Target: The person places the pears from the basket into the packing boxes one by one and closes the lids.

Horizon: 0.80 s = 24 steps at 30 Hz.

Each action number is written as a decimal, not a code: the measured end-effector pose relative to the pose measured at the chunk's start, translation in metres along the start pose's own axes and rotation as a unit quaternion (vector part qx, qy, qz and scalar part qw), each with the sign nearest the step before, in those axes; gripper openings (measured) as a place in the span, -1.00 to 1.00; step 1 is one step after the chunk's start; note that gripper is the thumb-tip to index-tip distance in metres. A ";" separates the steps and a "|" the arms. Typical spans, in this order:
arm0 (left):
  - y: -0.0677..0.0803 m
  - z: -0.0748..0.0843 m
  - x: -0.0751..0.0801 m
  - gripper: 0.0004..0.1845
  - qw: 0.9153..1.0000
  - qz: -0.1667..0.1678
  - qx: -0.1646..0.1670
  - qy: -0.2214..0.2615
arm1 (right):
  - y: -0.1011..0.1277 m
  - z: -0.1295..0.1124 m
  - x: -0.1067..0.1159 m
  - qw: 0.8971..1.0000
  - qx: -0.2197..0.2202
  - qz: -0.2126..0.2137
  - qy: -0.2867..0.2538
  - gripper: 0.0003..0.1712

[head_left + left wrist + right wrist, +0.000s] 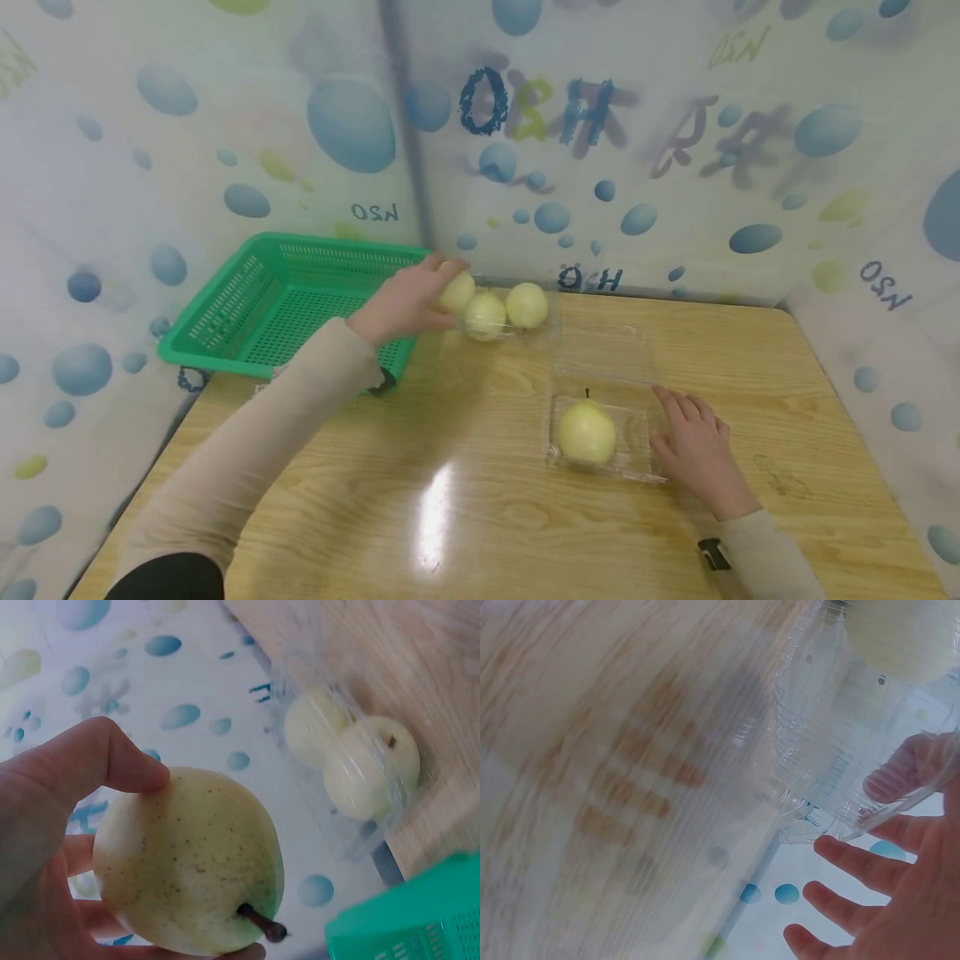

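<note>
My left hand [408, 300] grips a pale yellow-green pear [191, 862], thumb on one side and fingers round the other. It is above the left end of a clear plastic box [553, 312] at the back, where two more pears [527, 305] sit side by side. Nearer to me stands a second clear plastic box [626, 475], its lid folded back, with one pear [587, 432] in its left part, stem up. At this box's right side my right hand [697, 450] holds the rim between thumb and index finger; the other fingers [847, 907] spread outside it.
A green slatted basket [217, 354] stands at the back left, partly behind my left forearm. The wooden table [495, 517] meets patterned cloth walls [645, 175] at the back and sides.
</note>
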<state>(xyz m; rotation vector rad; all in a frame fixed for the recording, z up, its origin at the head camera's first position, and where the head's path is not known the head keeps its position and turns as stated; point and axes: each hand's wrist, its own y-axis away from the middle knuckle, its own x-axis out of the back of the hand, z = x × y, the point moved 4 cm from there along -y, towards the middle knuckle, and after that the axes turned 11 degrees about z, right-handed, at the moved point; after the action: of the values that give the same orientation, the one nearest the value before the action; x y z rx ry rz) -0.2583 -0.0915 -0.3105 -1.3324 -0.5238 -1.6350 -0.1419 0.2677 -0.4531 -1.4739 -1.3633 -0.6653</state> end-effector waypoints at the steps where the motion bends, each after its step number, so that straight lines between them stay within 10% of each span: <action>1: 0.000 0.004 -0.002 -0.21 1.000 0.001 -0.006 0.000 | 0.000 0.000 0.000 1.000 0.000 0.001 0.000 -0.29; 24: -0.020 0.088 -0.071 -0.17 0.996 -0.042 -0.084 0.006 | -0.001 0.000 -0.001 1.000 -0.005 -0.008 0.000 -0.28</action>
<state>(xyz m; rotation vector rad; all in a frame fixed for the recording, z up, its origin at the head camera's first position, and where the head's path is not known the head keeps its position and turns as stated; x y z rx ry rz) -0.2307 0.0146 -0.3432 -1.4383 -0.4480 -1.7869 -0.1428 0.2670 -0.4532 -1.4729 -1.3752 -0.6822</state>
